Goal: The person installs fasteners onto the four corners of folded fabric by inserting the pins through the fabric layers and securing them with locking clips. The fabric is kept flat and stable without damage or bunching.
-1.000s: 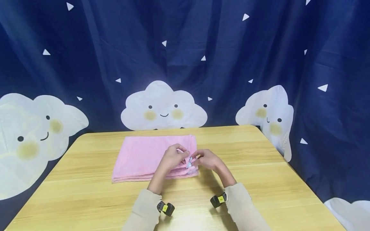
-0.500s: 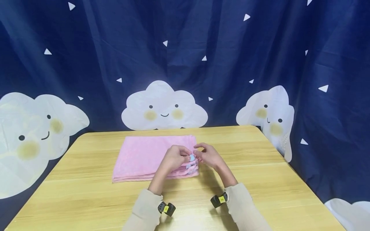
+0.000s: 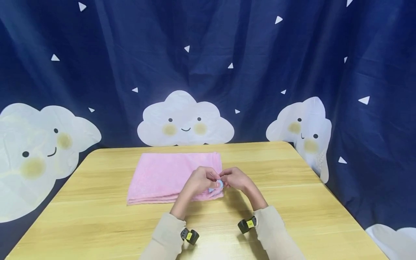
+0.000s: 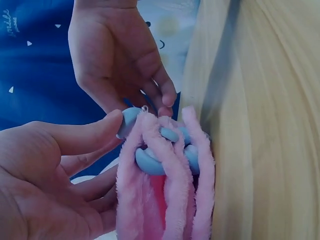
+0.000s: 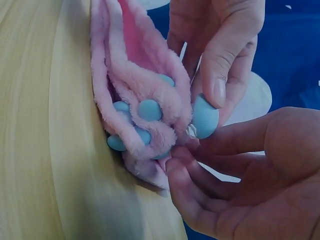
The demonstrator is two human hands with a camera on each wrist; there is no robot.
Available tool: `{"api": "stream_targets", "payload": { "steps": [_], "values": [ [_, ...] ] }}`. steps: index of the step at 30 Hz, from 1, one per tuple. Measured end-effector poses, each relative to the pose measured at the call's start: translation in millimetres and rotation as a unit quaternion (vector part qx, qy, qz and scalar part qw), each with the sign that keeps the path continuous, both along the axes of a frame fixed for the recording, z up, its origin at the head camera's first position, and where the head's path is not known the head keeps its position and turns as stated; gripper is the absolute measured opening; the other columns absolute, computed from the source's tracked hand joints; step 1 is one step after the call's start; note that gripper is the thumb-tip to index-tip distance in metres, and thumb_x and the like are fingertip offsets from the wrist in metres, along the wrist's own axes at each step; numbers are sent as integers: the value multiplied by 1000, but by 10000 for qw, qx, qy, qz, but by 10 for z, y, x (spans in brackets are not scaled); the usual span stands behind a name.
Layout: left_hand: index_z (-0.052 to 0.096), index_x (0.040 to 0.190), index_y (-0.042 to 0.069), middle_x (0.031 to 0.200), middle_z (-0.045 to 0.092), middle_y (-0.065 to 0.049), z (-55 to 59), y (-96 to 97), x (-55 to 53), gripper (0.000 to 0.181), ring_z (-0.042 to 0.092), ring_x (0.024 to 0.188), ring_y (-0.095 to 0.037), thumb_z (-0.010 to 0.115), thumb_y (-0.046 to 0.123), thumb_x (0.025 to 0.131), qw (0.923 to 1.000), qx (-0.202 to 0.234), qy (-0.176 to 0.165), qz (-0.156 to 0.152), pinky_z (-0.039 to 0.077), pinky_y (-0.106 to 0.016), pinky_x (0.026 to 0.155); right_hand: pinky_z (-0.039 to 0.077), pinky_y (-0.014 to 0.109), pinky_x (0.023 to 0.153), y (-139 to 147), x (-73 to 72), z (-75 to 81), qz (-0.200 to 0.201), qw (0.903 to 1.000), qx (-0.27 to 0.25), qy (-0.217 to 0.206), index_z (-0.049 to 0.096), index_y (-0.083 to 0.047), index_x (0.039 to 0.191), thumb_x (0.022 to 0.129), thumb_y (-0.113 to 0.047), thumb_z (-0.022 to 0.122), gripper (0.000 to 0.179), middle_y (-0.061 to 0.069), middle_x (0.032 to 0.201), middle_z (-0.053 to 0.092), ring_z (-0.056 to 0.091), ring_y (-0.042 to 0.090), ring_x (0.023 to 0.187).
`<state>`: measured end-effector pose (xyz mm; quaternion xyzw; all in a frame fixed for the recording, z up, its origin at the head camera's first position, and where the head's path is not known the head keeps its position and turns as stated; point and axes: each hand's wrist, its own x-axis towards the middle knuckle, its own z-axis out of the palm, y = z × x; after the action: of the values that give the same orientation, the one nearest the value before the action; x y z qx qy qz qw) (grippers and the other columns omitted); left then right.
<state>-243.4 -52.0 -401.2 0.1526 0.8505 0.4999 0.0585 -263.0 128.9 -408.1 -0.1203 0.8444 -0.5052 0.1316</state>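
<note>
A pink fleece cloth lies folded on the wooden table, its layers bunched at the right end. Several light blue round buttons sit among those layers. Over that end, my left hand pinches one blue button, thumb on its domed face, as the right wrist view shows. A small pale loop shows beside this button. From the right, my right hand pinches the cloth's edge next to the button, fingertips against the pink pile. The left wrist view shows the right thumb hidden behind the cloth.
The wooden table extends on all sides of the cloth. Behind it hangs a dark blue curtain printed with smiling clouds. A black wrist camera is strapped over the left sleeve, another wrist camera over the right.
My left hand has shifted slightly right and towards the cloth's edge with the blue button. My right hand, more spread half a second ago, has closed in on the cloth beside it.
</note>
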Motion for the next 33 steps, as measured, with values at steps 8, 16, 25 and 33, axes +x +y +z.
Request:
{"api": "stream_targets", "payload": {
  "steps": [8, 16, 25, 33],
  "values": [
    [76, 89, 11, 90, 77, -5, -15, 22, -33, 11, 69, 83, -16, 81, 6, 81, 9998, -182, -6, -24, 54, -31, 76, 53, 35, 70, 35, 17, 37, 111, 9999, -39, -111, 69, 11, 110, 92, 2, 48, 30, 7, 78, 64, 58, 19, 73],
    [77, 95, 11, 96, 77, -8, 34, -108, -34, 8, 69, 89, -18, 75, 11, 88, 9999, -151, 77, -32, 54, -36, 83, 45, 24, 62, -9, 22, 85, -172, 9997, -173, -25, 67, 10, 116, 89, 1, 52, 32, 12, 78, 61, 54, 17, 69],
    [77, 107, 12, 109, 75, -6, 95, -253, -55, 17, 67, 106, -26, 69, 19, 94, 9983, -259, 73, 510, 51, -49, 97, 46, 25, 63, -54, 47, 184, -1070, 9898, 164, 923, 68, 4, 119, 98, -11, 56, 28, 12, 88, 67, 60, 18, 78],
    [69, 123, 7, 117, 73, -14, 204, -386, -67, 29, 67, 112, -32, 64, 20, 97, 9869, -77, 638, 1481, 52, -50, 97, 52, 50, 95, -104, 95, 235, -1737, 9627, 258, 2059, 64, -4, 126, 105, -24, 53, 31, 18, 113, 72, 67, 34, 108]
  ]
}}
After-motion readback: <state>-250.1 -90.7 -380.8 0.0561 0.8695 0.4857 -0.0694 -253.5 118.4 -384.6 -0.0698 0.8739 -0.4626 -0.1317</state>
